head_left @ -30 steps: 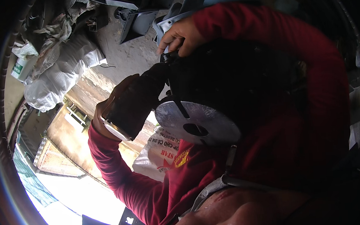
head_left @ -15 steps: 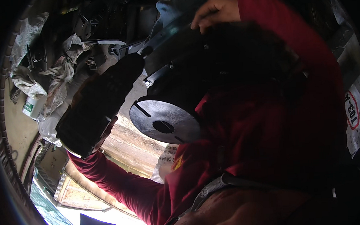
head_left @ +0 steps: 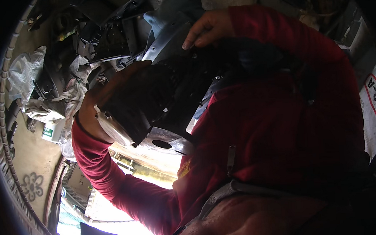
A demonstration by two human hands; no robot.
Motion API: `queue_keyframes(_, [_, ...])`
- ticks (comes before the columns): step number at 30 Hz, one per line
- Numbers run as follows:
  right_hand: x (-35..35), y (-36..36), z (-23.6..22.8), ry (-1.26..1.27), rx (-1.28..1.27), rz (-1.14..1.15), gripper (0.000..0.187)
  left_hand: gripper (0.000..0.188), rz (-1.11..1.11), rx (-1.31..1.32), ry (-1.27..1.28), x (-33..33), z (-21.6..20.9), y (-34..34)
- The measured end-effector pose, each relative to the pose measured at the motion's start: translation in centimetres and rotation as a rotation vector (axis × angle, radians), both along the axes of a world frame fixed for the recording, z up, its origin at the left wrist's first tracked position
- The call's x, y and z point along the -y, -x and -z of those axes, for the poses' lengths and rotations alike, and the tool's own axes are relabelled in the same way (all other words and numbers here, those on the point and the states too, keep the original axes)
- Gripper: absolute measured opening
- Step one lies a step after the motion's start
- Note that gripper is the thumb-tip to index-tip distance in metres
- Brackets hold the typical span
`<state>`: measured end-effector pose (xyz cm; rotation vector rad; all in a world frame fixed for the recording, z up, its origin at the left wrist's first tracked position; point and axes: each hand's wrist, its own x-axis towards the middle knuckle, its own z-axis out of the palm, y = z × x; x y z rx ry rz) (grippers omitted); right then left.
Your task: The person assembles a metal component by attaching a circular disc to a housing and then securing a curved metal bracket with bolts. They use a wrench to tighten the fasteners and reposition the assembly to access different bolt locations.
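Note:
My left hand (head_left: 92,107) is wrapped round a black tapered piece (head_left: 136,99) with a pale end edge, its fingers partly hidden behind it. Close beside that piece is a black housing (head_left: 183,103), which has a flat metal end plate (head_left: 176,142) with a round hole. The two dark parts overlap in this view; whether they touch, I cannot tell. At the housing's far edge, the bent fingertips of my right hand (head_left: 211,27) are closed, pinching its dark rim. Deep shadow hides much of the housing.
Dark metal parts (head_left: 103,37) and crumpled plastic (head_left: 26,75) lie in a heap at the far left, with a white-and-green container (head_left: 52,131) nearby. A light blue cloth (head_left: 162,23) lies beyond my hands. At the right edge is a white printed sack (head_left: 371,108).
My left hand has brought the black piece rightward against or in front of the housing, now covering part of the metal end plate. My right hand has shifted slightly left.

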<state>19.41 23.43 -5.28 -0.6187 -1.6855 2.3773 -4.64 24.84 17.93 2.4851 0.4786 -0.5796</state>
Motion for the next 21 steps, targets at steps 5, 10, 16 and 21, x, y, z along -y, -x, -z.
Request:
queue_keyframes(5, [0.4,0.1,0.4,-0.016,-0.016,0.02,0.033,0.073,0.176,0.023,-0.105,-0.2,0.0,-1.0])
queue_keyframes(10, [0.7,0.2,1.1,0.009,-0.099,0.082,0.032,0.073,0.099,0.008,-0.054,-0.2,-0.3,-2.0])
queue_keyframes(16, [1.0,-0.1,0.5,0.011,-0.079,0.091,0.037,0.073,-0.065,-0.061,0.042,0.1,-0.8,-3.8])
queue_keyframes(21, [1.5,0.3,1.8,0.108,-0.142,0.127,0.033,0.074,-0.179,-0.165,0.113,0.5,-1.5,-5.6])
